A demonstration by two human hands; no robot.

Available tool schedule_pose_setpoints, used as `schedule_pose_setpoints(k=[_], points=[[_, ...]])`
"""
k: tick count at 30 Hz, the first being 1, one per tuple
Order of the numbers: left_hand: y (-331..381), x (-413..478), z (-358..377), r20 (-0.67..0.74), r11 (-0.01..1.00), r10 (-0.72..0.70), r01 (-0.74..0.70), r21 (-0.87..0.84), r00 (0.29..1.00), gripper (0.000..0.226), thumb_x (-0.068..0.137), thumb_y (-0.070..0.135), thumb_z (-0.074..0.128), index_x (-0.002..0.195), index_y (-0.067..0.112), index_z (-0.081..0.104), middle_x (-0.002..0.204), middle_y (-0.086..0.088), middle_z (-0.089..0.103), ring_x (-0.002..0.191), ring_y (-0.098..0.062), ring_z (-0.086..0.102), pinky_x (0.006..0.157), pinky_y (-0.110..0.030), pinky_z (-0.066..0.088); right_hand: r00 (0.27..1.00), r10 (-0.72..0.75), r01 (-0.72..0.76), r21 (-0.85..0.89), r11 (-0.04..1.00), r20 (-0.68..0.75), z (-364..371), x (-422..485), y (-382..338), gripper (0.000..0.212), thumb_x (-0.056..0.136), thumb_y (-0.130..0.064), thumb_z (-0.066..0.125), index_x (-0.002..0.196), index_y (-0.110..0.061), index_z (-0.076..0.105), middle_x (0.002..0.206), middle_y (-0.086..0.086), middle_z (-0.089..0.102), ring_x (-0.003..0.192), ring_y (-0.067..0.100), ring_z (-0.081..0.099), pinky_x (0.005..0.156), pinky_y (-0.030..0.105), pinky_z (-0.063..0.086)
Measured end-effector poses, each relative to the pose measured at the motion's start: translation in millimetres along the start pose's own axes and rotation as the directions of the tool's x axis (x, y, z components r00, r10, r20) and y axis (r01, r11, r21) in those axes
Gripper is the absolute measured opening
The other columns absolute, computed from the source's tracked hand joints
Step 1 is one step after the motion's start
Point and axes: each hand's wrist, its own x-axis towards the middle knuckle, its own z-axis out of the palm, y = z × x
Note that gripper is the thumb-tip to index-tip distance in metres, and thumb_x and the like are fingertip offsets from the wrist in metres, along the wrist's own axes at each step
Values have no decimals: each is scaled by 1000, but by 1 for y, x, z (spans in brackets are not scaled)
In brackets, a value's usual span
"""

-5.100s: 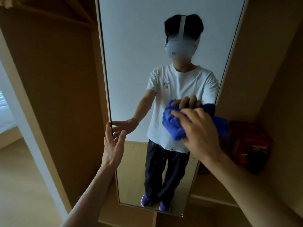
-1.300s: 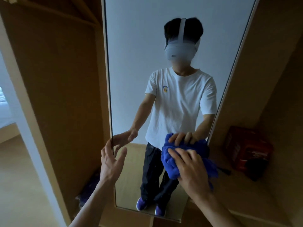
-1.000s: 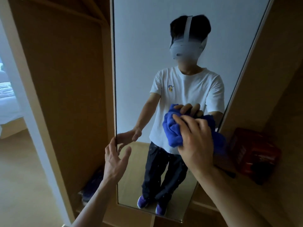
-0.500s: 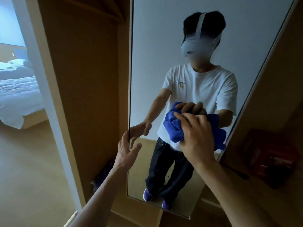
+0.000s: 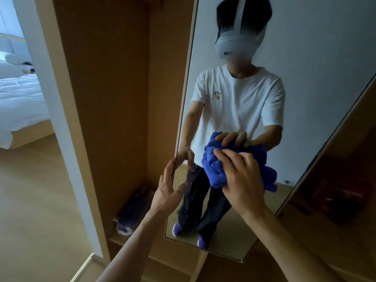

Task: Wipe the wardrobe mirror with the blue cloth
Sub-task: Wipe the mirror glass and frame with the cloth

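- While the right hand (image 5: 244, 180) clutches the blue cloth (image 5: 213, 169) on the mirror (image 5: 315, 68), bunching could leave streaks.
- Unclenched at its 9 o'clock edge, the left hand (image 5: 166, 190) may smudge glass.

Mirror (image 5: 315, 88) top cut off; red thing (image 5: 343, 190) at right — blurred, perhaps a box.

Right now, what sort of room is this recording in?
Likely a bedroom or hotel room: a white-sheeted bed shows at left, beside a wooden wardrobe with a full-length mirror.
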Motion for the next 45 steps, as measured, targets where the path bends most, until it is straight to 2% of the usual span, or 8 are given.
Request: schedule_pose_setpoints(k=[4, 11, 19, 27, 30, 35, 41, 45], points=[[-8, 2, -10, 82, 998, 69, -70, 7, 994, 86, 88, 15, 61, 157, 45, 20, 161, 11, 37, 149, -13, 32, 117, -51, 37, 998, -7, 6, -13, 1000, -61, 9, 34, -25, 54, 86, -23, 46, 138, -13, 54, 131, 7, 61, 102, 29, 50, 86, 45, 47], [-10, 3, -18, 102, 998, 14, -7, -64, 995, 72, 100, -3, 45, 158, 37, 27, 160, -1, 39, 143, -23, 45, 114, -51, 42, 970, -167, 178, -51, 983, 176, 63, -38, -62, 58, 75, -16, 83, 131, -15, 68, 121, 3, 69, 97, 25, 62, 77, 38, 56], [-2, -3, -27, 116, 963, -39, 69, -261, 992, 44, 112, 45, 25, 153, 44, 40, 154, 20, 47, 141, 2, 42, 122, -33, 31, 999, -45, 46, 6, 999, -25, 42, 35, -67, 56, 83, -18, 59, 138, -15, 53, 130, 2, 60, 99, 24, 49, 85, 39, 46], [-9, 10, -31, 174, 946, -112, 159, -284, 978, 48, 105, 61, 18, 144, 50, 45, 151, 12, 50, 139, -13, 47, 120, -44, 36, 944, -105, 147, -114, 983, 314, 91, -48, -91, 62, 74, -33, 84, 131, -19, 64, 113, 0, 69, 91, 23, 59, 73, 36, 54], [-12, 11, -33, 179, 942, -109, 159, -295, 978, 49, 107, 58, 22, 145, 42, 49, 150, 9, 52, 137, -10, 49, 119, -37, 37, 980, -59, 76, -85, 993, 192, 77, -26, -92, 50, 85, -24, 65, 134, -17, 61, 121, 0, 66, 96, 22, 55, 80, 37, 50], [-17, 7, -29, 164, 942, -144, 186, -280, 976, 35, 106, 62, 27, 101, 70, 61, 124, 25, 62, 112, 13, 54, 91, -13, 39, 1000, 19, -19, -34, 999, 7, 63, 12, -80, 50, 88, -19, 50, 138, -16, 56, 131, 0, 59, 97, 23, 47, 82, 38, 45], [-24, 16, -29, 185, 918, -160, 215, -333, 970, 47, 107, 59, 24, 132, 43, 60, 133, 11, 65, 124, -5, 60, 105, -25, 48, 952, -54, 87, -99, 991, 301, 93, -46, -102, 59, 75, -29, 84, 131, -22, 65, 120, -3, 68, 93, 22, 59, 75, 35, 52], [-26, 13, -33, 219, 905, -175, 244, -347, 960, 56, 103, 66, 21, 131, 41, 63, 123, 15, 71, 111, 5, 65, 84, -9, 48, 998, 9, -9, -5, 1000, 58, 68, 5, -94, 52, 84, -20, 63, 135, -18, 60, 125, -1, 63, 98, 22, 51, 83, 37, 48]])
